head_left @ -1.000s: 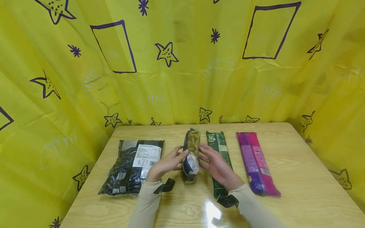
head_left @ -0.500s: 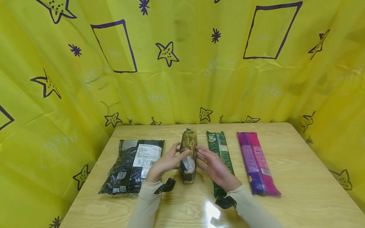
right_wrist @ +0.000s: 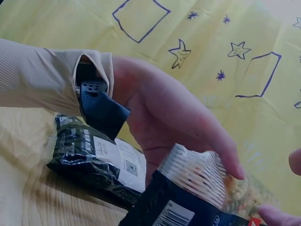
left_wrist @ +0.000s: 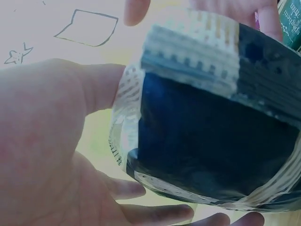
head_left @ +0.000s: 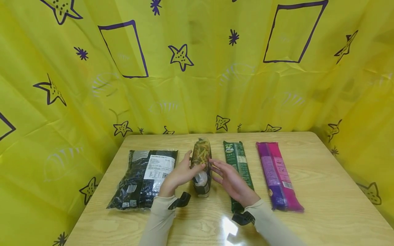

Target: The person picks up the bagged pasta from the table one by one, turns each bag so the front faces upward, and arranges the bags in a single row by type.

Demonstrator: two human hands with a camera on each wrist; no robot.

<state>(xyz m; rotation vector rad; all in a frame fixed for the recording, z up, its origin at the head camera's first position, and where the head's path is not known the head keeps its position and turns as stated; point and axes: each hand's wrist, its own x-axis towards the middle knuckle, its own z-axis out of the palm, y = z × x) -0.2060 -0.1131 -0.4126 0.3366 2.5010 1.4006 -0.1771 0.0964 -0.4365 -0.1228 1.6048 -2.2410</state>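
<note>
A bag of spiral pasta [head_left: 201, 151], dark blue with a clear window, lies lengthwise between both hands at the table's middle. My left hand [head_left: 179, 176] holds it from the left, thumb across the upper side and fingers along the other edge. In the left wrist view the bag's dark end [left_wrist: 211, 136] fills most of the picture. My right hand [head_left: 233, 182] has its fingertips at the bag's right side, fingers loosely extended. The right wrist view shows the pasta through the clear window [right_wrist: 242, 195]. Whether the bag touches the table is hard to tell.
On the left lies a large black bag with a white label [head_left: 158, 168]. A narrow green packet [head_left: 238, 157] lies partly under the right forearm, and a purple and pink packet [head_left: 278, 177] lies farther right. A yellow patterned curtain [head_left: 197, 95] hangs behind the wooden table [head_left: 320, 177].
The pasta bag has shifted slightly left and rolled, so its clear window now faces up more. Both hands have moved slightly with it. The other packets stay where they were.
</note>
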